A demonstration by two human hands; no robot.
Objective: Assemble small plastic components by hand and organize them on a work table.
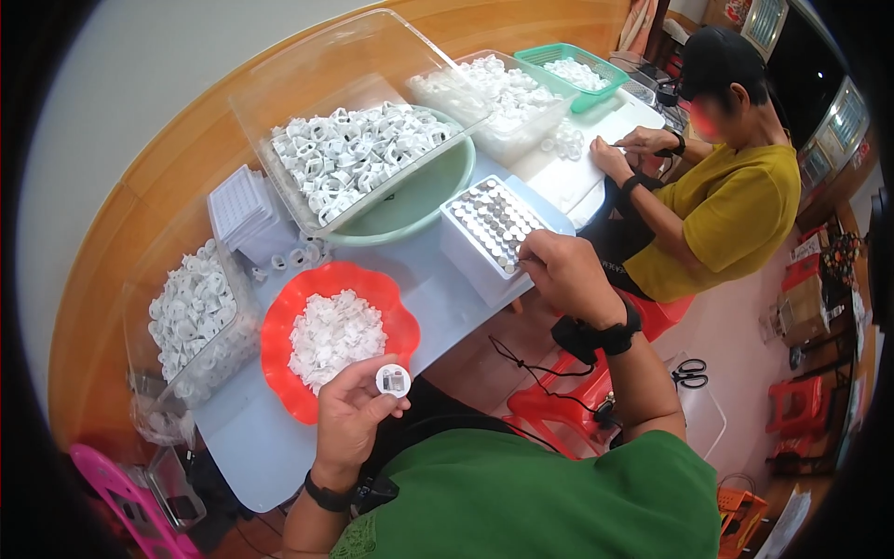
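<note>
My left hand pinches a small round white plastic part between thumb and fingers, its face with a grey metallic inset turned up. Just beyond it lies a red scalloped bowl heaped with small white pieces. My right hand reaches to the near right corner of a white box. Rows of silvery round button cells stand in that box. The fingertips are closed together at the edge of the rows, and whatever is between them is hidden.
A clear bin of white ring-shaped parts rests tilted on a green basin. Another clear bin of white parts stands left, near stacked white trays. A co-worker in a yellow shirt works at the right. Scissors lie lower right.
</note>
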